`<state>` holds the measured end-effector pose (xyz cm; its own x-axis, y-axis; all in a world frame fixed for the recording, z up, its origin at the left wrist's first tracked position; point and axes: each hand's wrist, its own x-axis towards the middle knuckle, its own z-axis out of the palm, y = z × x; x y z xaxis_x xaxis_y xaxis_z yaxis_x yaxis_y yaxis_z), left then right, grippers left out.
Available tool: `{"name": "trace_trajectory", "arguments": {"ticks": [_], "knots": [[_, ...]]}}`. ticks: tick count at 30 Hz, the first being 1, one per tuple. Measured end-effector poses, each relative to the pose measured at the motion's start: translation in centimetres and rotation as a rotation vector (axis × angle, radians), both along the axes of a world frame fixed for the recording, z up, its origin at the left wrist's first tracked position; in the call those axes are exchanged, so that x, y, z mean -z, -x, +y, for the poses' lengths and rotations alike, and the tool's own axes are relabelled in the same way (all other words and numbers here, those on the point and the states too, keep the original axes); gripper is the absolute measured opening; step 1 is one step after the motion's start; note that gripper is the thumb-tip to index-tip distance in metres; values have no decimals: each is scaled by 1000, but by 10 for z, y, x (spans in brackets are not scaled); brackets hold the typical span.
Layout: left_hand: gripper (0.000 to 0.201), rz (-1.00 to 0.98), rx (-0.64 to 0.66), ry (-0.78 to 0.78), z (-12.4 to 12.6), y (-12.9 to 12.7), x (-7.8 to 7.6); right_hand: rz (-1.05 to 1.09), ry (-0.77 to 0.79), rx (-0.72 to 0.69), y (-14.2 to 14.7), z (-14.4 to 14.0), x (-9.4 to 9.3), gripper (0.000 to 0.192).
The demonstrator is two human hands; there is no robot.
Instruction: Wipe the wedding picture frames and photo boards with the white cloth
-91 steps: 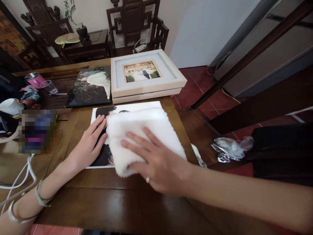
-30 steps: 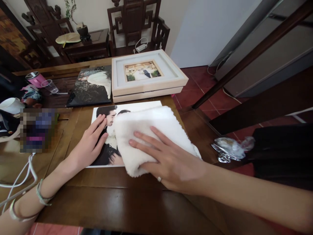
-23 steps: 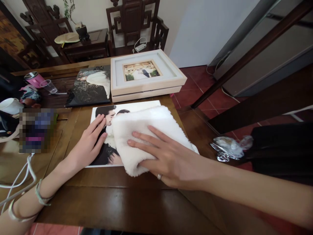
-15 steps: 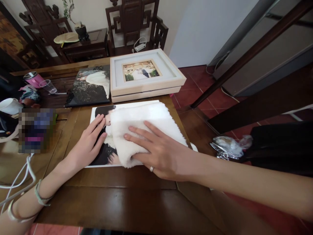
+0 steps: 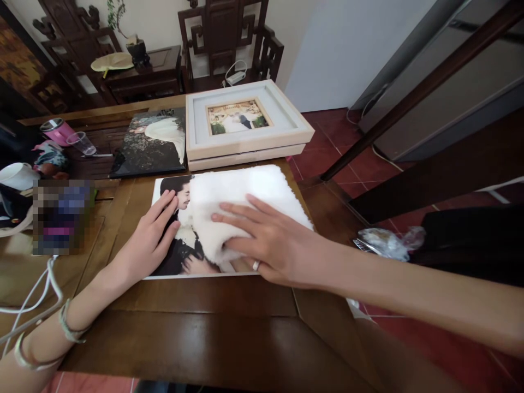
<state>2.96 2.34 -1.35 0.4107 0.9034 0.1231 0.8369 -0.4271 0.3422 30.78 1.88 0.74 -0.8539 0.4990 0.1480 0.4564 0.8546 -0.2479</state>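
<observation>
Shifted since the frame half a second ago: white cloth (image 5: 245, 183) and right hand (image 5: 278, 245), both now lying slightly farther toward 12 o'clock and baring more of the photo print's near edge. Unshifted: left hand (image 5: 153, 232).

Clock centred on the photo print (image 5: 189, 234), 12 o'clock pointing away from the person.

Item: photo print, lying flat on the brown wooden surface (image 5: 184, 344), its 9 o'clock side showing and its middle being hidden by the cloth.

Item: white cloth, fluffy, covering the print from the centre toward 3 o'clock.

Item: right hand, wearing a ring (image 5: 256, 266), coming in from 4 o'clock; its grip is holding the cloth, upper fingers spreading on top, one digit tucking into the near fold.

Item: left hand, its grip unclosed and holding nothing, fingers resting on the print's 9 o'clock side; two bracelets (image 5: 70, 326) are circling the wrist.

Surroundings: frame stack (image 5: 249, 148), pale wood, sitting at 12 to 1 o'clock; dark photo panel (image 5: 153, 144), lying at 11, beside the stack; pink mug (image 5: 58, 132) and clear plastic cup (image 5: 83, 143), standing at 10; white cables (image 5: 51, 278), trailing at 8.
</observation>
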Motion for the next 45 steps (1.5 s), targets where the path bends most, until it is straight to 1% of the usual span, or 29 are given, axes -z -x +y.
{"name": "trace_trajectory", "arguments": {"ticks": [3,6,11,14,17,22,29,33,36,39,42,45], "knots": [[58,1,-6,2,-1,0,-1,16,-48,54,-6,11,1,38],[58,1,-8,7,-1,-1,-3,44,-98,82,-7,11,6,35],[59,4,-11,17,-1,-1,-2,109,-108,43,0,-14,12,34],[58,4,-10,12,0,-1,-1,175,-128,-9,2,-31,13,28],[57,8,-15,11,0,-2,0,200,-128,-79,2,-38,12,24],[57,10,-17,19,0,-3,-1,169,-115,-121,-2,-29,10,31],[56,7,7,3,0,0,-1,106,-63,-117,-4,-8,7,37],[56,6,1,8,-1,-2,-1,69,-59,-102,-5,-5,7,39],[56,7,-4,17,-1,-3,-1,109,-101,-81,-2,-15,9,33],[57,12,-13,34,0,-2,-1,191,-129,-84,4,-35,13,23],[58,14,14,38,1,-1,-2,259,-158,-99,7,-52,14,13],[58,17,33,34,1,0,-4,239,-120,-139,5,-55,12,12]]}}
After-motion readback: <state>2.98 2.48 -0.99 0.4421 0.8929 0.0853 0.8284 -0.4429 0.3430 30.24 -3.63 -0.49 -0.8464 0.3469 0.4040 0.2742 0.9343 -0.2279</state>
